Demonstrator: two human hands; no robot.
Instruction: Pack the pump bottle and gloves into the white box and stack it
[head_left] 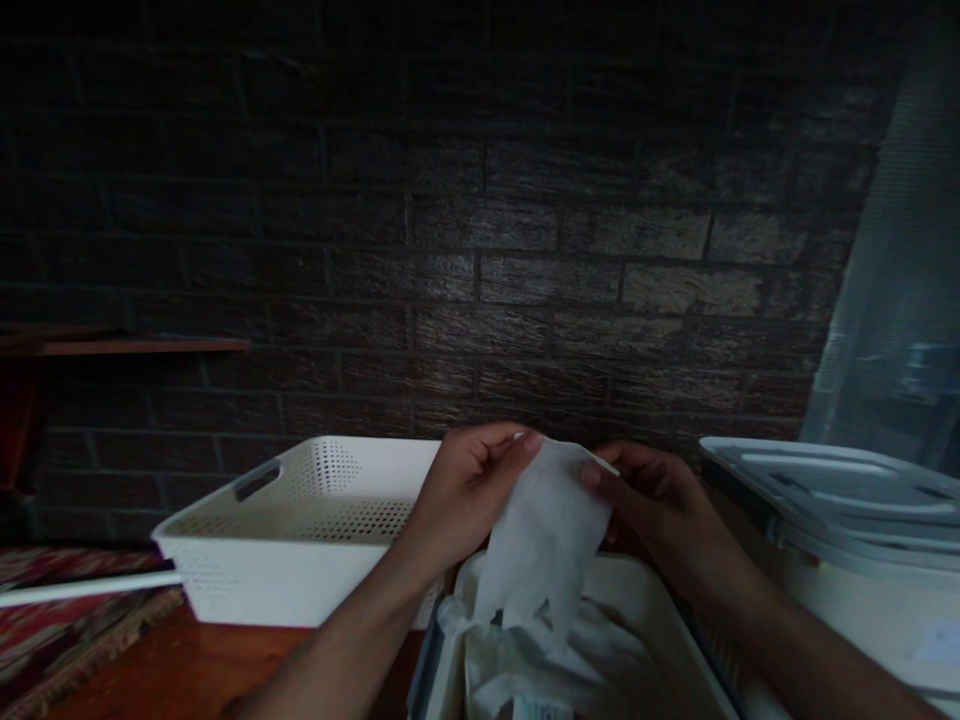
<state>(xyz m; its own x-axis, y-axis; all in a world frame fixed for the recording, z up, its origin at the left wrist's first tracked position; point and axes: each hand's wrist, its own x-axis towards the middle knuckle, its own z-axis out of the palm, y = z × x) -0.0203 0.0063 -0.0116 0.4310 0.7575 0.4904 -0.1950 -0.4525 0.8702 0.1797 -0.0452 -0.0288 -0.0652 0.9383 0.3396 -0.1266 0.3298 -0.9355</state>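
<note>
A thin white sheet [551, 530], like tissue or soft cloth, hangs between my hands with an uneven lower edge. My left hand [484, 470] pinches its upper left corner between thumb and fingers. The upper right corner is gripped by my right hand [637, 490], whose fingertips are partly hidden behind the sheet. Below is an open pale plastic bin [622, 572] with a dark side edge. Crumpled white material [607, 655] lies inside it, and a small printed label [541, 708] shows at the bottom of the view.
To the left stands a white perforated basket [262, 585] on a reddish wooden table [172, 665]. A white rod [90, 588] reaches toward it above a red patterned cloth [45, 620]. At right is a lidded storage box [862, 590]. A dark brick wall [480, 280] rises behind.
</note>
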